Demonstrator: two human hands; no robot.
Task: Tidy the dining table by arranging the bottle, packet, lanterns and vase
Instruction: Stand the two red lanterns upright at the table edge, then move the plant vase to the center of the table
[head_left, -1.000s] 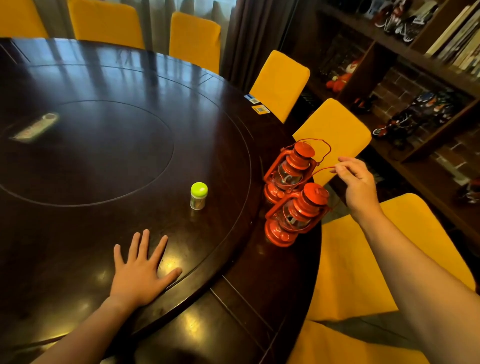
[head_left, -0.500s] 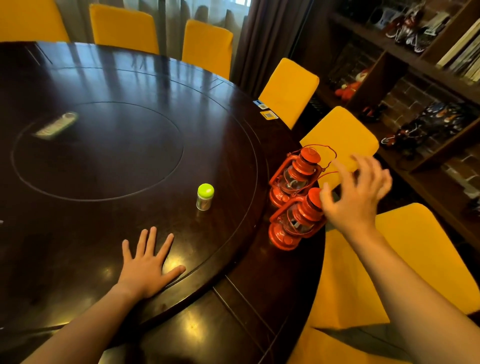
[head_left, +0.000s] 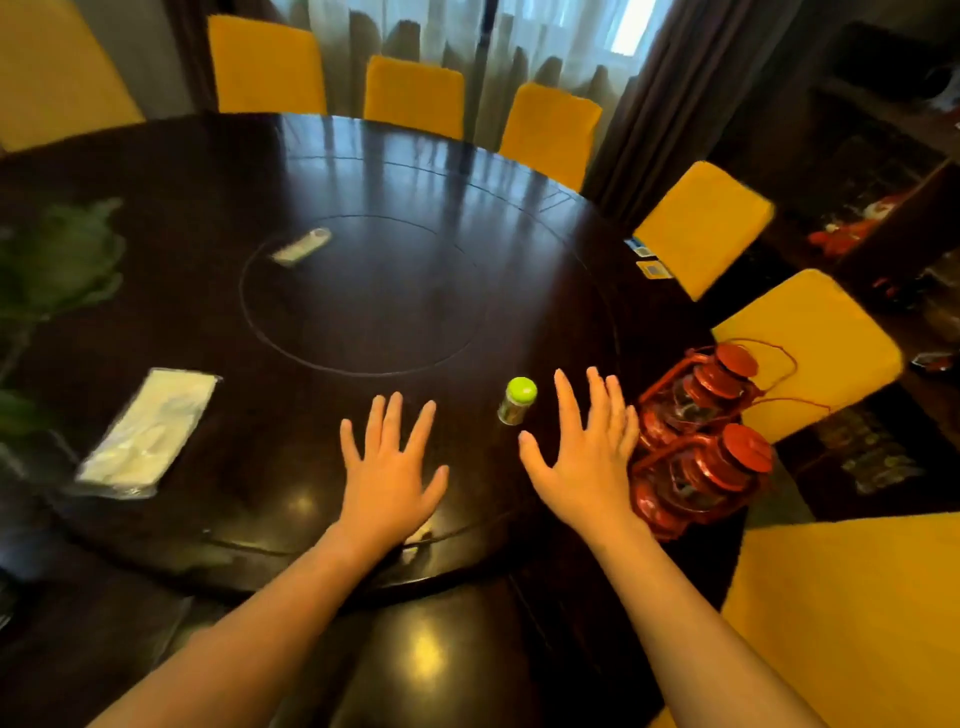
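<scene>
Nearby, two red lanterns (head_left: 698, 441) (wire handles), touching, glass globes.

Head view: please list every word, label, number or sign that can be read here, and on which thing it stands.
No text can be read in this picture.
Bottle: its label is too small and blurred.
Packet: no print can be made out.
Two small cards at the table's far right edge: printed, but too small.
Remote-like thing: markings blurred.
Lanterns: no lettering shows.

place: probably a home dining room | evidence: round dark table (head_left: 467, 171), yellow chairs (head_left: 413, 98), curtains (head_left: 467, 41)
</scene>
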